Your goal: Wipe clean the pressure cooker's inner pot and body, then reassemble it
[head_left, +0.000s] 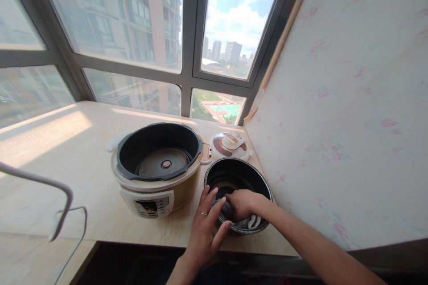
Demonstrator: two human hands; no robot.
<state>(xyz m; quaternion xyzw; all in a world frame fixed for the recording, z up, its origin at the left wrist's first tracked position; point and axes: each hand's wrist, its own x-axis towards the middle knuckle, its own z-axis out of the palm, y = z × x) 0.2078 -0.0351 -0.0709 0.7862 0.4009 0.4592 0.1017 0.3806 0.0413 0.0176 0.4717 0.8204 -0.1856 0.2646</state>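
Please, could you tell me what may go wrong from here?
The black pot sits near the front edge of the counter; a hard push from the right hand inside might slide it off. The lid close behind it could get bumped. The ring on the left hand might scratch the pot.

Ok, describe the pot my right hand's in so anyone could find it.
Below the grey metal window frame lies a pale marbled counter. On it, right of the bulky cream-and-gold electric cooker, sits a smaller round black pot. Only this has your right hand inside.
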